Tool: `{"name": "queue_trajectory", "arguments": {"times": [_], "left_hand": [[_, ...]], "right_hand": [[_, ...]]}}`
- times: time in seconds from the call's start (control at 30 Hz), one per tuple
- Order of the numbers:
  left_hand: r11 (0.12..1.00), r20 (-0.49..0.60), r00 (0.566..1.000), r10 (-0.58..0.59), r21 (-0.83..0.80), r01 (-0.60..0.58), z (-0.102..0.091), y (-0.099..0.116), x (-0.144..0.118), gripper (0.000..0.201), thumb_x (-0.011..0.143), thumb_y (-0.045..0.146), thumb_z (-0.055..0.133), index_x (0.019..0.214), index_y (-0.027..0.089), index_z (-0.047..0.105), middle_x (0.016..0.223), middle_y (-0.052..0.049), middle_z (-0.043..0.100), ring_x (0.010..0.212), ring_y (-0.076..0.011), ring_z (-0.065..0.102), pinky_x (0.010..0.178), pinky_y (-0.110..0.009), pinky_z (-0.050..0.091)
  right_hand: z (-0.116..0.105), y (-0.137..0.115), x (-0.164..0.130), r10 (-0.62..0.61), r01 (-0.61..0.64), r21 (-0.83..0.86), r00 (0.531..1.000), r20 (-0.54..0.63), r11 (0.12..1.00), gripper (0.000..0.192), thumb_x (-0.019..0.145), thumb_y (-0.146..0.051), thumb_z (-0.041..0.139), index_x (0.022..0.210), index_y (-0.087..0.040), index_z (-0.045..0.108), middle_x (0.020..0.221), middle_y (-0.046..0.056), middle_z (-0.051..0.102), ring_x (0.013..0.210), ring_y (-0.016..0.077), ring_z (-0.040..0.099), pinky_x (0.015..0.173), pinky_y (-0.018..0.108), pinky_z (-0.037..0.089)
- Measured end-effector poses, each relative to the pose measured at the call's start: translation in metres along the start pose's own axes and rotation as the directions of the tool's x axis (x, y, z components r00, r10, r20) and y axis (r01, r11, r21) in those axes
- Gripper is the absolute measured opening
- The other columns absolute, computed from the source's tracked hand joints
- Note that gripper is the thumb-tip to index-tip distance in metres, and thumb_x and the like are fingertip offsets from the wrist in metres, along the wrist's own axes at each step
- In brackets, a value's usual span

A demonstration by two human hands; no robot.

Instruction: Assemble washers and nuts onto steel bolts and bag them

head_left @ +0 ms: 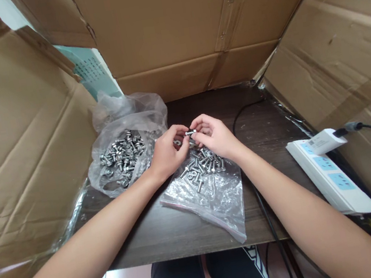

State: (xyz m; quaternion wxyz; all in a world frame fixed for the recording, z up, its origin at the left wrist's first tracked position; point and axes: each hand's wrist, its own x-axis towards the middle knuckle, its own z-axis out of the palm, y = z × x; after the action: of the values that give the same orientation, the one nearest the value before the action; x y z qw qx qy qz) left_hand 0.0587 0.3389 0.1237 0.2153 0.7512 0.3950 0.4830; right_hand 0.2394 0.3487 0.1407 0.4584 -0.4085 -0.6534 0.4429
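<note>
A small silver bolt [190, 132] is pinched between my two hands above the table. My left hand [171, 147] has its thumb and forefinger at the bolt's left end. At the other end, the fingers of my right hand [214, 135] are closed on it. Below them lies a clear zip bag [215, 205] with loose bolts [207, 161] and several washers [192, 175] on top of it. To the left of my left hand, an open plastic bag [99, 139] holds a heap of bolts [122, 156].
Cardboard walls [166, 27] enclose the dark wooden table [259, 130] on three sides. A white power strip [332, 178] with a plugged-in adapter [325, 140] lies at the right. A black cable [262, 202] runs past my right forearm to the front edge.
</note>
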Motion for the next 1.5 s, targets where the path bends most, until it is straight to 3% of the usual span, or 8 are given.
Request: {"name": "queue_trajectory", "arguments": {"times": [0.27, 0.4, 0.7, 0.9, 1.07, 1.5], "left_hand": [[1.000, 0.000, 1.000, -0.004, -0.023, 0.004, 0.0010, -0.0006, -0.0004, 0.019, 0.087, 0.021, 0.070, 0.106, 0.018, 0.069, 0.097, -0.005, 0.075, 0.076, -0.0132, 0.072, 0.058, -0.018, 0.055], [1.000, -0.019, 1.000, 0.007, -0.008, -0.007, 0.0002, -0.0012, 0.0000, 0.011, 0.092, 0.026, 0.071, 0.100, 0.019, 0.070, 0.089, -0.002, 0.074, 0.075, -0.0124, 0.070, 0.061, -0.019, 0.055], [1.000, -0.012, 1.000, 0.013, -0.004, -0.013, -0.0009, 0.0011, 0.0004, 0.012, 0.091, 0.025, 0.072, 0.101, 0.018, 0.072, 0.089, -0.002, 0.074, 0.076, -0.0130, 0.070, 0.059, -0.019, 0.055], [1.000, -0.022, 1.000, 0.018, -0.014, -0.018, -0.0007, 0.0018, 0.0003, 0.011, 0.091, 0.022, 0.072, 0.101, 0.017, 0.072, 0.089, -0.002, 0.076, 0.076, -0.0118, 0.071, 0.059, -0.017, 0.054], [1.000, -0.022, 0.999, 0.024, -0.004, -0.025, -0.0006, 0.0011, 0.0003, 0.011, 0.093, 0.023, 0.073, 0.102, 0.018, 0.072, 0.089, -0.002, 0.076, 0.076, -0.0120, 0.072, 0.060, -0.018, 0.055], [0.996, 0.029, 0.999, 0.019, -0.084, -0.016, -0.0004, -0.0004, 0.0003, 0.014, 0.094, 0.024, 0.070, 0.106, 0.017, 0.071, 0.092, -0.004, 0.076, 0.079, -0.0128, 0.073, 0.064, -0.019, 0.059]], "right_hand": [[0.0006, -0.0009, -0.0014, -0.023, 0.023, -0.024, 1.000, 0.000, 0.999, 0.025, 0.081, -0.035, 0.075, 0.095, -0.020, 0.061, 0.081, 0.001, 0.067, 0.067, 0.0143, 0.062, 0.062, 0.029, 0.053], [0.0003, -0.0030, -0.0018, -0.021, 0.020, -0.027, 1.000, -0.016, 0.999, 0.023, 0.083, -0.036, 0.073, 0.094, -0.020, 0.060, 0.078, 0.000, 0.066, 0.063, 0.0134, 0.061, 0.061, 0.029, 0.050], [0.0007, -0.0064, -0.0010, 0.024, -0.024, 0.027, 1.000, 0.005, 0.999, 0.018, 0.080, -0.028, 0.066, 0.095, -0.020, 0.060, 0.078, -0.001, 0.063, 0.061, 0.0125, 0.057, 0.058, 0.028, 0.048], [-0.0006, -0.0041, -0.0007, 0.038, -0.038, 0.018, 0.999, -0.017, 0.999, 0.020, 0.091, -0.039, 0.058, 0.096, -0.020, 0.061, 0.066, -0.003, 0.058, 0.056, 0.0123, 0.054, 0.054, 0.026, 0.044], [-0.0007, -0.0039, 0.0000, 0.012, -0.012, 0.035, 1.000, -0.007, 0.999, 0.021, 0.081, -0.030, 0.063, 0.100, -0.021, 0.059, 0.076, -0.003, 0.059, 0.059, 0.0112, 0.054, 0.053, 0.025, 0.043], [0.0016, -0.0044, -0.0005, 0.013, -0.016, 0.042, 0.998, 0.054, 0.999, 0.024, 0.081, -0.028, 0.058, 0.104, -0.021, 0.058, 0.078, -0.004, 0.056, 0.060, 0.0115, 0.053, 0.055, 0.027, 0.043]]}}
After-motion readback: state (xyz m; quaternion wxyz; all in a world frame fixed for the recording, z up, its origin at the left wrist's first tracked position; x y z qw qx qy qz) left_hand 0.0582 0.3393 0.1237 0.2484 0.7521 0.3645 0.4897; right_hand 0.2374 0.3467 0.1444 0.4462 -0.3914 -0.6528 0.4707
